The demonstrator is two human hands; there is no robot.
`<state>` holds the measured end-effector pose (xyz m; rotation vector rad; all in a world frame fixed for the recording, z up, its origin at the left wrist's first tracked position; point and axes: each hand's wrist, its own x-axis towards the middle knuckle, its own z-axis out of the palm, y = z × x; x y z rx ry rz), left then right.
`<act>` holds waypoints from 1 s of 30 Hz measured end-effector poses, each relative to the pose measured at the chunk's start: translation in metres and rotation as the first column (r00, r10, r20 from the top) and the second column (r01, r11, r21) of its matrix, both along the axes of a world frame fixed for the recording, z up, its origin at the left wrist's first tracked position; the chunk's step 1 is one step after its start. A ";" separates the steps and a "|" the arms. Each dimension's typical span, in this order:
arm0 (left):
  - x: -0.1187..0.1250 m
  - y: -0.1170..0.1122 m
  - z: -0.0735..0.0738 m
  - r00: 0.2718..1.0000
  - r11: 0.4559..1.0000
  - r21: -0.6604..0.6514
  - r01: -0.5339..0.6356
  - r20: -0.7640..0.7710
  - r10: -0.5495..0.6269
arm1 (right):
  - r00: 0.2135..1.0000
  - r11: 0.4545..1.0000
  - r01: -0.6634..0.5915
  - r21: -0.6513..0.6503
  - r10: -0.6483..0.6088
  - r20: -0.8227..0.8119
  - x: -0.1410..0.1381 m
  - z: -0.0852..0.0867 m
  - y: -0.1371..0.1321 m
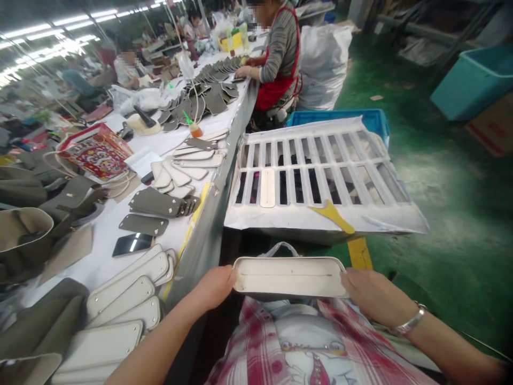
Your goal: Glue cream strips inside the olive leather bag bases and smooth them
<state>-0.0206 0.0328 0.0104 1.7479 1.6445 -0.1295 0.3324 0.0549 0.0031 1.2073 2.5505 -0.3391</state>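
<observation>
Over the lap, at six o'clock in the view, a cream oblong panel (288, 277) lies flat between both hands, its long axis running from nine to three. The left hand (212, 286) is closed on its nine o'clock end. The right hand (372, 297), a watch at its wrist, clasps the three o'clock end.

At twelve o'clock from the panel sits a white slatted rack (272, 218). It carries one cream strip (267, 187) laid along the slats and a yellow piece (332, 215) at its near edge. Dark things show through the slats, too hidden to name. A blue crate (377, 120) peeks out behind the rack.

At two o'clock stands a teal bin (476, 80), its contents out of sight. At nine o'clock, on the worktable (102, 248), stacked cream panels (124, 299) lie just beside a phone (132, 244).
</observation>
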 end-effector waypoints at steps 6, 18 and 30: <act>-0.008 0.002 -0.004 0.992 0.999 -0.022 0.038 0.124 -0.035 | 0.991 0.992 -0.078 0.098 0.088 -0.100 0.011 -0.016 0.001; -0.011 -0.003 -0.005 0.932 0.970 -0.229 -0.076 0.329 0.151 | 0.987 0.986 -0.156 0.066 0.158 -0.025 0.010 -0.002 0.004; -0.004 0.003 -0.002 0.892 0.950 -0.248 -0.187 0.362 0.270 | 0.994 0.994 -0.105 0.042 0.103 0.035 0.002 -0.001 0.003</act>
